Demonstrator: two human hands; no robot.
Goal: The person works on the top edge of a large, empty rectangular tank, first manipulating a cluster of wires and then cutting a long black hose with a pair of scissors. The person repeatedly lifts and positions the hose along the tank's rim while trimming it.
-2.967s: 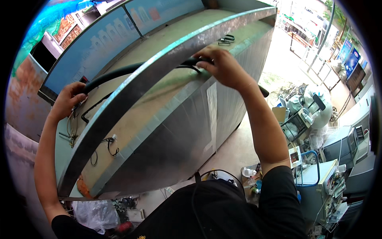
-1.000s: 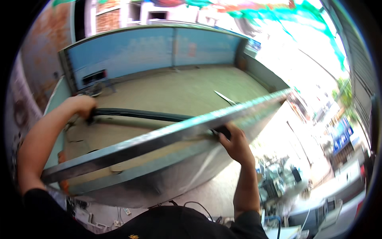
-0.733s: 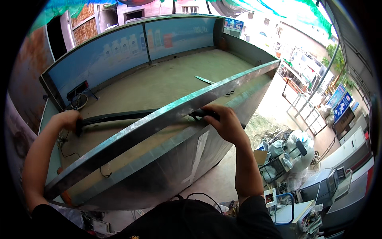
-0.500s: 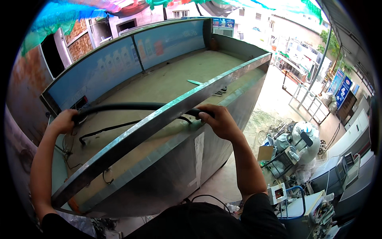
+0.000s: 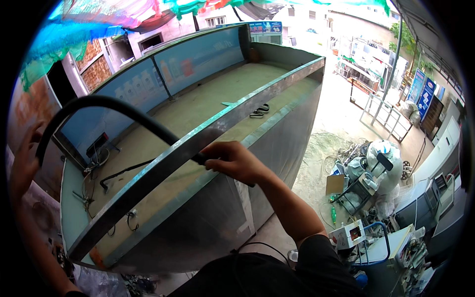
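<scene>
A thick black hose [image 5: 123, 111] arches high over the left part of a large metal cabinet's recessed top. My left hand [image 5: 24, 166], at the far left and slightly blurred, has its fingers curled about the hose's left end. At the near metal rail [image 5: 198, 138], my right hand [image 5: 232, 161] grips the other end, with the hose passing beneath the rail. A short dark tip shows below that palm. On the dusty cabinet top [image 5: 198, 99] lie a thinner black tube [image 5: 126, 169], a pair of scissors with dark handles [image 5: 260, 111] and a pale green pointed piece [image 5: 228, 104].
A blue picture panel [image 5: 198, 64] walls the cabinet's far side. Loose wires [image 5: 89, 190] hang at its left end. To the right, the floor holds a white sack [image 5: 383, 166], a black chair [image 5: 354, 198], an open cardboard box [image 5: 336, 184] and a blue-handled cart [image 5: 383, 242].
My left hand has moved out to the left, and the hose has risen from nearly level into a tall arch. My right hand has slid left and down along the rail.
</scene>
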